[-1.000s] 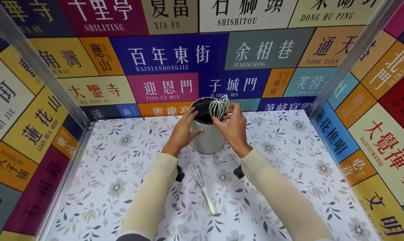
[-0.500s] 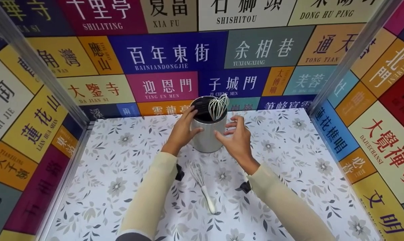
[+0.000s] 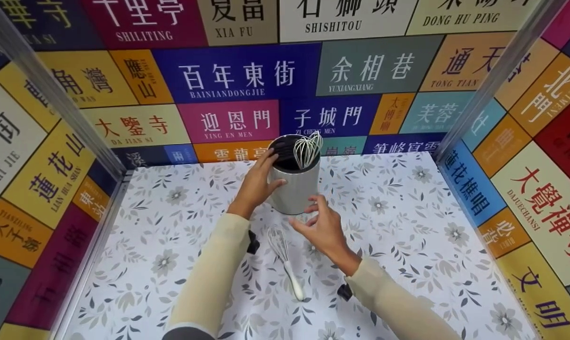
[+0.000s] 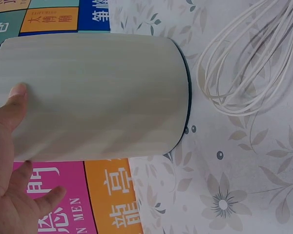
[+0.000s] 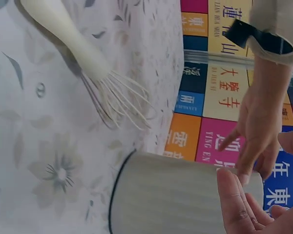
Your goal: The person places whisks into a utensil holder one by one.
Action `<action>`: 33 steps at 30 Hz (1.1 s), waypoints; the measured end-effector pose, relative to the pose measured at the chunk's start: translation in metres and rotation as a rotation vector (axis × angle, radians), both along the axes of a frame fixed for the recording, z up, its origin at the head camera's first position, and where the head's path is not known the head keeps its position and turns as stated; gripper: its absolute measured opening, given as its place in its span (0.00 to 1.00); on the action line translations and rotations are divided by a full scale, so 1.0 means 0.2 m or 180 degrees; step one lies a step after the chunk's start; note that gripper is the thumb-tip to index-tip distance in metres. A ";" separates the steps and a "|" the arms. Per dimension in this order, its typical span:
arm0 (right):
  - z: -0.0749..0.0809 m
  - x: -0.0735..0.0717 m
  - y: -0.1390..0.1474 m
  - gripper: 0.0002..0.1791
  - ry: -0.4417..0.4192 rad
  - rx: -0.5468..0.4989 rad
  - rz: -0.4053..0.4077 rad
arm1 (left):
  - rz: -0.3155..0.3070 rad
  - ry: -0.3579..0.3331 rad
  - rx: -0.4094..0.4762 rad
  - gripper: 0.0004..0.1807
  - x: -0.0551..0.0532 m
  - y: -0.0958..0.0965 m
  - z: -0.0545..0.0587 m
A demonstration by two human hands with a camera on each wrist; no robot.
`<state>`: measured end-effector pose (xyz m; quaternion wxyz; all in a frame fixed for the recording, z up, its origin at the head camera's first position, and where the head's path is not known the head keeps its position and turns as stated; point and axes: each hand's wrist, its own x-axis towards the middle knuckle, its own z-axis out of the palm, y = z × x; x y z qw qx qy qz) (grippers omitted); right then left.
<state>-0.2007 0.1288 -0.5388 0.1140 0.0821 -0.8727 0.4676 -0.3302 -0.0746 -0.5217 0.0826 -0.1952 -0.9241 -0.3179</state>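
A grey cylindrical utensil holder (image 3: pixel 295 191) with a dark inside stands upright near the back wall. One whisk (image 3: pixel 306 150) is in it, wire head up, its handle hidden inside. My left hand (image 3: pixel 255 186) holds the holder by its left side near the rim, thumb (image 4: pixel 17 100) on the front. Below the holder, my right hand (image 3: pixel 323 229) hovers with nothing in its fingers, which are spread and slightly bent. Between my forearms a second whisk (image 3: pixel 287 269) lies on the table, its pale handle toward me and its wires toward the holder.
A white floral cloth (image 3: pixel 167 236) covers the table. Panels with coloured sign lettering (image 3: pixel 237 71) rise behind it and on both sides, joined by clear corner strips (image 3: pixel 479 85). A black strap piece (image 3: pixel 253 243) sits at the left cuff.
My right hand has let go of the whisk in the holder and has come down toward the whisk on the table. My left hand has stayed at the holder.
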 end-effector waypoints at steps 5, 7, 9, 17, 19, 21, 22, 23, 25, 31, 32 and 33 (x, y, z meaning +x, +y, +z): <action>-0.08 0.04 -0.03 0.39 -0.0121 0.0251 0.0125 | 0.0009 0.0031 0.0015 0.40 0.00 0.00 -0.01; -0.11 0.06 -0.04 0.40 -0.0214 0.0309 0.0195 | 0.0007 0.0042 0.0023 0.40 0.00 0.00 -0.01; -0.14 0.07 -0.05 0.42 -0.0305 0.0349 0.0269 | 0.0004 0.0046 0.0037 0.40 0.00 -0.01 -0.01; -0.25 0.13 -0.09 0.42 -0.0481 0.0526 0.0569 | -0.0058 0.0075 0.0098 0.40 0.00 -0.01 -0.01; -0.27 0.14 -0.10 0.42 -0.0513 0.0581 0.0600 | -0.0074 0.0077 0.0098 0.40 0.00 -0.01 0.00; -0.28 0.14 -0.10 0.42 -0.0544 0.0603 0.0633 | -0.0078 0.0070 0.0089 0.40 0.00 -0.01 0.00; -0.29 0.14 -0.11 0.42 -0.0562 0.0613 0.0645 | -0.0076 0.0058 0.0083 0.41 0.00 -0.01 0.00; -0.30 0.15 -0.11 0.41 -0.0580 0.0628 0.0651 | -0.0075 0.0047 0.0076 0.41 0.00 -0.01 0.00; -0.31 0.15 -0.12 0.42 -0.0634 0.0671 0.0656 | -0.0073 0.0025 0.0070 0.41 0.00 -0.01 0.00; -0.33 0.15 -0.13 0.44 -0.0788 0.0764 0.0701 | -0.0062 -0.0010 0.0038 0.41 0.00 0.00 0.01; -0.34 0.15 -0.13 0.44 -0.0797 0.0771 0.0704 | -0.0063 -0.0007 0.0037 0.41 0.00 0.00 0.01; -0.34 0.15 -0.13 0.44 -0.0786 0.0774 0.0706 | -0.0066 -0.0001 0.0036 0.41 0.00 0.00 0.01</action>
